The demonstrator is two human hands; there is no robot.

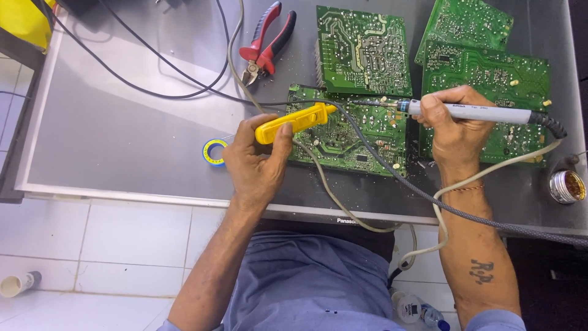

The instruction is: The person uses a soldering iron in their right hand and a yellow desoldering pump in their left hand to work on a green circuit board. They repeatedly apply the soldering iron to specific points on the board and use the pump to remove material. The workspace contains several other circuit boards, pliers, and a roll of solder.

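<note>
Over the middle of a grey, glossy flat panel, a green rectangular circuit board studded with solder joints is being worked on. A yellow plastic desoldering pump is gripped in the left hand, fingers wrapped fully round it and the thumb pressed on its top, its tip held over the board's upper left part. A white and grey soldering iron is clasped in the closed right hand, its metal tip pointed left above the board's upper edge.

Three more green circuit boards are laid around: one just behind the worked board, one to the right under the right hand, one at the far edge. Red-handled cutting pliers are seen behind the left hand, and a blue and yellow roll of tape just beside it. A braided grey cable and a cream cord are draped across the board's front. A small round tin of amber flux is set at the right edge. Black wires are trailed over the panel.

Below the panel, white floor tiles are visible, with a plastic bottle lying on them.
</note>
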